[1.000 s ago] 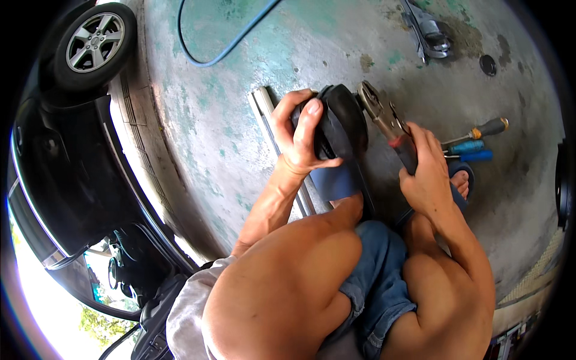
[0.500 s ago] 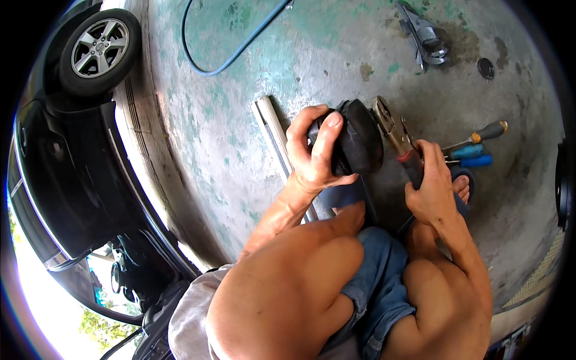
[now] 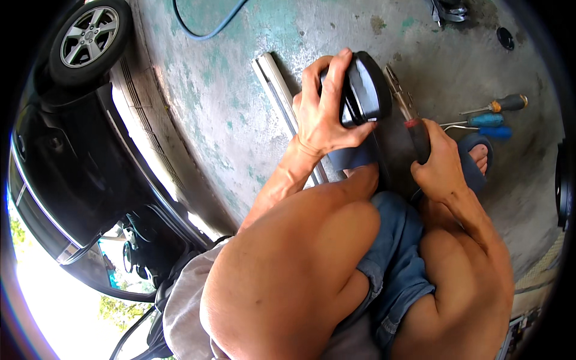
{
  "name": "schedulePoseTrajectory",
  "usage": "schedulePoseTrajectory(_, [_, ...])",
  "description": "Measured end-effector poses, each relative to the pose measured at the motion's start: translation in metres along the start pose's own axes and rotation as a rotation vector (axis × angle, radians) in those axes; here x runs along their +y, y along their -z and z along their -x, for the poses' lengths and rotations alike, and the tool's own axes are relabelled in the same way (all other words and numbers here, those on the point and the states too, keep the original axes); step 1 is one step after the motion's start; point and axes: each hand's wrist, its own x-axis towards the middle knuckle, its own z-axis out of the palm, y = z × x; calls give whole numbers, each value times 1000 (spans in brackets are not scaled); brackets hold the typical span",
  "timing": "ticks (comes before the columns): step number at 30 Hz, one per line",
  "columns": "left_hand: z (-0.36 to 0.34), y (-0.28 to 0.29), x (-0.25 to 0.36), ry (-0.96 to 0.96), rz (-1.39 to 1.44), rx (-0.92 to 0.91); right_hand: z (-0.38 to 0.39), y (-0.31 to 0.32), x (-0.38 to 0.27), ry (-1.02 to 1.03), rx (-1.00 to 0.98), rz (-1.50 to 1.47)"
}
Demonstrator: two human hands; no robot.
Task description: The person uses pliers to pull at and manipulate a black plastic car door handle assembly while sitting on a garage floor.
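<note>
My left hand point(image 3: 321, 114) grips a glossy black rounded plastic part point(image 3: 371, 87), fingers over its top and side and the thumb along its lower edge. What kind of part it is, I cannot tell. In my right hand point(image 3: 443, 165) is a pair of pliers point(image 3: 405, 103) with red-and-black handles, fingers wrapped round the grips. The metal jaws point up and away from me, close beside the right edge of the black part. Nothing shows between the jaws.
Several screwdrivers point(image 3: 504, 104) lie beside my right foot. A long metal rail point(image 3: 275, 84) rests left of my left hand. Farther off are a blue hose point(image 3: 211, 33), a black disc point(image 3: 505, 38) and a grey-black part point(image 3: 449, 12). A black car point(image 3: 78, 174) stands at left.
Both hands have moved slightly, the black part now raised and turned so a glossy face shows. The pliers have rotated and seem more closed. The whole view has shifted.
</note>
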Motion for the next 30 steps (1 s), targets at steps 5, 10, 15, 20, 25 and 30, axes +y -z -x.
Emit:
schedulePoseTrajectory(5, [-4,1,-10,125,141,-12,0,2,-1,55,74,64])
schedulePoseTrajectory(10, [-7,11,-25,256,359,-149,1,3,-8,47,23,91])
schedulePoseTrajectory(15, [-24,25,-37,581,961,-344,6,12,-13,135,13,201])
schedulePoseTrajectory(20, [14,5,-85,930,1555,-491,-3,4,-7,283,-8,245])
schedulePoseTrajectory(25, [28,-16,-76,1187,1917,-737,4,19,-19,373,-11,307])
schedulePoseTrajectory(30, [20,-27,-88,1252,2015,-1042,-10,38,-39,483,-27,357])
